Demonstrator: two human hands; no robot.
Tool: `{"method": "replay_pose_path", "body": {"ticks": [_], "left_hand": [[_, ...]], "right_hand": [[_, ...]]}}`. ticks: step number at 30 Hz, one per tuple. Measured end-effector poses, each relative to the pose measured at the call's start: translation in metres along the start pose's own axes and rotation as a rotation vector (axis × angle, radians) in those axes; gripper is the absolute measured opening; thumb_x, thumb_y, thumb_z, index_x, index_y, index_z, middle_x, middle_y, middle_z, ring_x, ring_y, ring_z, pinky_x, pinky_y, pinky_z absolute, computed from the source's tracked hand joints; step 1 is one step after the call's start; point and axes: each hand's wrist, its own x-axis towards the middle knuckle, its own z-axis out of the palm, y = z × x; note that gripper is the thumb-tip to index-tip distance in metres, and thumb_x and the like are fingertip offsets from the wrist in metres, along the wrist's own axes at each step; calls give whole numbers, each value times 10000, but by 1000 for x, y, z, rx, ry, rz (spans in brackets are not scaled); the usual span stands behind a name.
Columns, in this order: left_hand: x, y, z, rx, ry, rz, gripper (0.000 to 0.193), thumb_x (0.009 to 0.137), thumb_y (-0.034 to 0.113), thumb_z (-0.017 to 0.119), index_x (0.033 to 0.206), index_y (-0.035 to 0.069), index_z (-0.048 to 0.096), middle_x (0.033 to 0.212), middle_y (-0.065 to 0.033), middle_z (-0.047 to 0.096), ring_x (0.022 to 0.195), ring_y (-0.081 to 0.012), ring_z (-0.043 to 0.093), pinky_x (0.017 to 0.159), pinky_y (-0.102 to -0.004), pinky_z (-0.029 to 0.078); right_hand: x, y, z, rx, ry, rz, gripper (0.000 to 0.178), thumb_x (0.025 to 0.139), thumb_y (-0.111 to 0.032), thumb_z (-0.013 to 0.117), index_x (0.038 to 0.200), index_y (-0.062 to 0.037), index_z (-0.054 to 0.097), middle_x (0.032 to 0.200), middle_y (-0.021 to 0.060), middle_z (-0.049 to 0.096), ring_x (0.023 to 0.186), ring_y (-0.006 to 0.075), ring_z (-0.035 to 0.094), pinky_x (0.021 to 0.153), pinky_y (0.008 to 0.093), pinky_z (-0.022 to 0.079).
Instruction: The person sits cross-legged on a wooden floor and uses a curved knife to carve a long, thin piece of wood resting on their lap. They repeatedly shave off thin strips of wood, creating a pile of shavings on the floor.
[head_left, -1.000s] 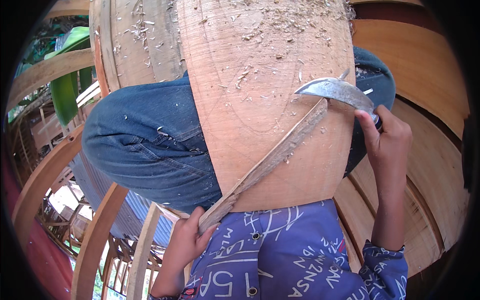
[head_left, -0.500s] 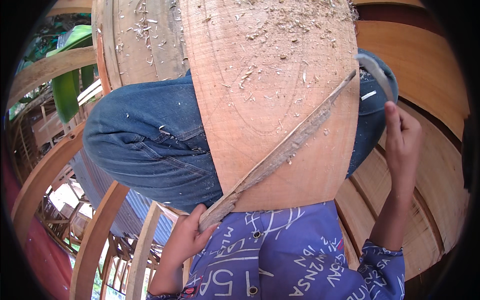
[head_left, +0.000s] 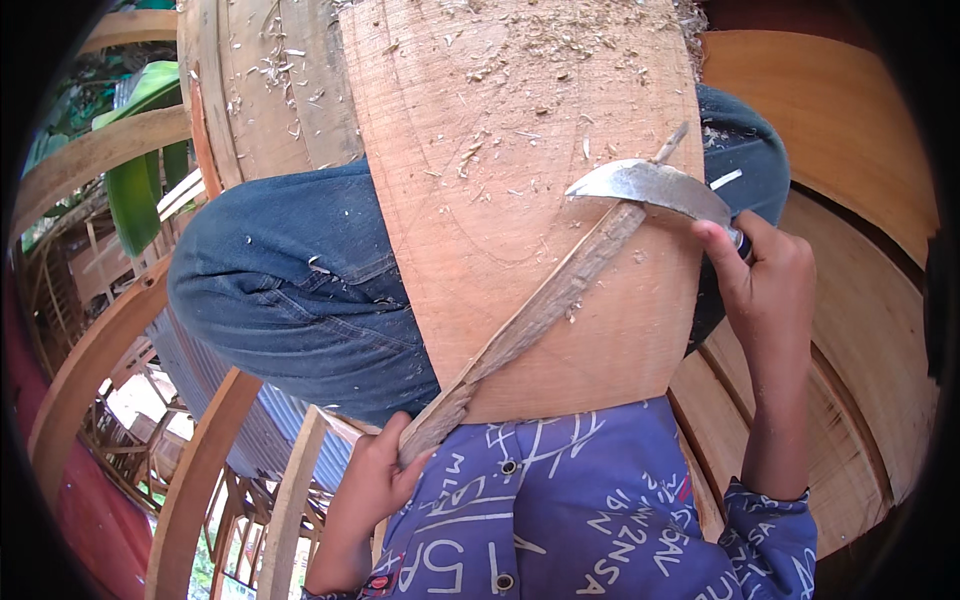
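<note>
A long rough stick [head_left: 545, 305] with grey bark lies slantwise over a wide wooden board [head_left: 560, 375] on my lap. My left hand [head_left: 372, 490] is closed round its near end, by my shirt. In my right hand [head_left: 770, 280] is a curved blade like a sickle [head_left: 655, 188], gripped by a handle mostly hidden in the fingers. The blade points left and crosses the stick near its far end, overlapping it in the picture. Whether its edge touches the wood, I cannot tell. Faint curved lines mark the board.
Wood shavings [head_left: 560, 60] are strewn over the far part of the board. My jeans-clad legs [head_left: 290, 290] are folded under it. Wooden planks [head_left: 830, 370] form the surface at right. At left stand wooden rails [head_left: 200, 480], with corrugated sheet [head_left: 300, 430] and a green leaf [head_left: 135, 190] beyond.
My right hand has swung the sickle-like blade left and nearer, from beyond the board's right edge to over the stick. The left hand keeps its grip; the board has shifted slightly left in view.
</note>
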Motion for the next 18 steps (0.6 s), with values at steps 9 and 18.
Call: {"method": "replay_pose_path", "body": {"ticks": [9, 18], "left_hand": [[2, -9, -2, -119, -111, -68, 261, 823, 117, 698, 961, 9, 505, 505, -150, 478, 410, -216, 509, 439, -303, 382], [2, -11, -1, -178, -139, -76, 267, 824, 110, 692, 983, 11, 501, 519, -157, 489, 409, -210, 500, 441, -299, 377]], "right_hand": [[13, 16, 9, -151, 173, -126, 552, 798, -527, 673, 641, -8, 566, 531, 169, 522, 492, 341, 541, 472, 397, 408], [12, 19, 13, -193, 218, -157, 535, 805, -532, 660, 663, -23, 569, 550, 154, 535, 512, 326, 552, 481, 394, 418]]}}
